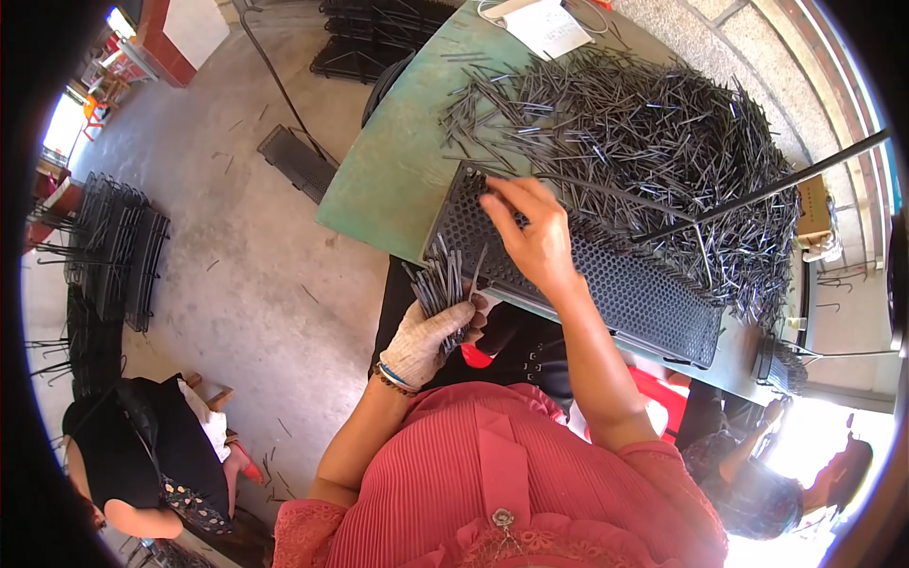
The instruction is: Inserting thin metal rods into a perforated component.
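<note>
My left hand (pixel 423 343), in a pale knit glove with a beaded bracelet at the wrist, is closed round a bundle of thin black sticks (pixel 443 287). They point up and away from me, their tips uneven. One stick stands apart from the bundle, beside the thumb. My bare right hand (pixel 538 227) hovers over the upper left corner of a long black perforated panel (pixel 620 292). Its fingertips are drawn together near the panel's rim; whatever may be between them is too small to name. The panel lies slanted along the near edge of a green table (pixel 383 180).
A big heap of loose black sticks (pixel 653 142) covers the table beyond the panel. White paper (pixel 549 26) lies at the far edge. Dark racks (pixel 109 251) are stacked on the floor at left. People sit at lower left (pixel 142 445) and lower right (pixel 748 483). A black rod (pixel 767 185) slants over the heap.
</note>
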A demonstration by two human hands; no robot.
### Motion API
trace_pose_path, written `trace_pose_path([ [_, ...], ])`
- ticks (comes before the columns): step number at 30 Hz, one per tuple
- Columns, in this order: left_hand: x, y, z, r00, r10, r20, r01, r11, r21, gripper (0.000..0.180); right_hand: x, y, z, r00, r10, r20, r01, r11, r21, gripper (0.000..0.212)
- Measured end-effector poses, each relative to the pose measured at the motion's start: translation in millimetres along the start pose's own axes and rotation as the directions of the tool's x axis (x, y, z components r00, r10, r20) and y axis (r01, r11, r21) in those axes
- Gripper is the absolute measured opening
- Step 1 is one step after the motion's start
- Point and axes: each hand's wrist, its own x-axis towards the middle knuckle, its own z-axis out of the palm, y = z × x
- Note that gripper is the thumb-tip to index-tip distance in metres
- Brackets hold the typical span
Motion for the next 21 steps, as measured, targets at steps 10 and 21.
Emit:
trace_pose_path([
  [10, 5, 2, 13, 0.993, 0.036, 0.110, -0.045, 0.995, 0.088, 0.034, -38, -9, -17, 0.733, 0.451, 0.509, -0.648, 0.690, 0.321, 0.024],
  [21, 10, -8, 13, 0.997, -0.071, 0.026, 0.070, 0.996, 0.050, 0.032, -16, 13, -30, 0.877, 0.477, 0.058, -0.433, 0.732, 0.526, 0.019],
])
